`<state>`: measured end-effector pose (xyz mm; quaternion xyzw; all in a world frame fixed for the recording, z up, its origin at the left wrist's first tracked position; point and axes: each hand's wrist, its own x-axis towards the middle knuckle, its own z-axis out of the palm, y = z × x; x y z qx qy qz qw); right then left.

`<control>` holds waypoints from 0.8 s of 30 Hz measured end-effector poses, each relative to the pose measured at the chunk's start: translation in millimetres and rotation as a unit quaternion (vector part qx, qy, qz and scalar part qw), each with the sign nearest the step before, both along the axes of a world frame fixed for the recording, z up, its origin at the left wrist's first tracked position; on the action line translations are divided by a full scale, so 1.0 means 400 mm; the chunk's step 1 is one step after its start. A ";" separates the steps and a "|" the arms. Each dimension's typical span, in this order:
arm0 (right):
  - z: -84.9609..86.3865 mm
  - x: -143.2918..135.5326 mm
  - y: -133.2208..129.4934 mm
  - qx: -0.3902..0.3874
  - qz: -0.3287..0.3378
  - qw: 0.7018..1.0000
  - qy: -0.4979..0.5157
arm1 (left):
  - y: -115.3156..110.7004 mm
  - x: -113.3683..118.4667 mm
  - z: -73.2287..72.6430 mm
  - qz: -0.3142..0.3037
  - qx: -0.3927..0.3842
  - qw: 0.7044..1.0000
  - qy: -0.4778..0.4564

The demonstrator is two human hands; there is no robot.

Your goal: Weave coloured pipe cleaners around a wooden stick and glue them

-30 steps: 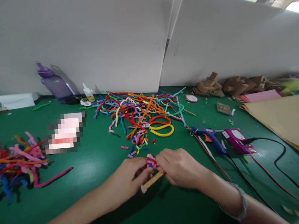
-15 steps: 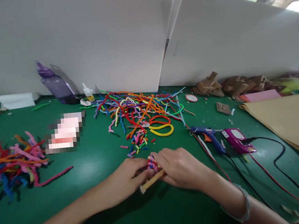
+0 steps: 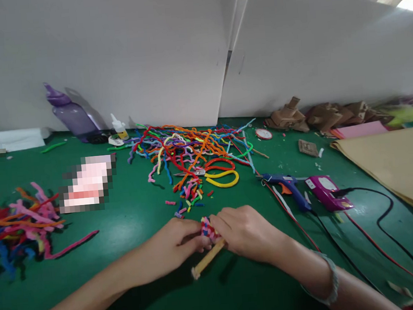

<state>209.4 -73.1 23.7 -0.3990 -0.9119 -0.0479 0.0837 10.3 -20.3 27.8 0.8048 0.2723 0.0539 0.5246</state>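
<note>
Between my two hands is a small bundle of woven pipe cleaners [image 3: 207,229] in pink, red, blue and yellow. A thin wooden stick [image 3: 206,260] juts out below it toward me, angled down to the left. My left hand [image 3: 180,241] pinches the bundle from the left with thumb and fingers. From the right, my right hand [image 3: 244,231] is closed around the bundle and the stick's upper end, so that part is hidden. Short cut pipe cleaner pieces [image 3: 190,195] lie just beyond my hands, beside scissors [image 3: 220,172] with red and yellow handles.
A tangle of long pipe cleaners [image 3: 191,146] spreads behind the scissors, with another pile [image 3: 27,219] at left. Right stand a blue glue gun [image 3: 289,189], a magenta device [image 3: 327,193] with cords, and brown paper [image 3: 399,167]. A purple bottle [image 3: 75,119] leans against the white panel [image 3: 111,52].
The stick and bundle have shifted slightly left and toward me, and more of the stick shows. Both hands keep their hold.
</note>
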 end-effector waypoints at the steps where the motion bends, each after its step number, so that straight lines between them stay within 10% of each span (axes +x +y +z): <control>1: 0.005 0.003 0.004 -0.021 -0.005 1.000 0.008 | 0.004 -0.001 0.002 -0.001 -0.008 1.000 -0.005; 13: 0.011 0.008 0.003 -0.077 0.012 0.996 0.037 | 0.024 -0.013 -0.007 -0.050 -0.140 0.988 -0.050; 19: -0.002 0.020 0.020 -0.070 0.000 0.987 0.147 | 0.032 -0.013 -0.023 -0.018 -0.038 0.998 -0.040; 24: -0.014 0.023 0.018 -0.012 -0.028 0.980 0.196 | 0.017 -0.022 -0.045 0.091 0.206 0.972 -0.063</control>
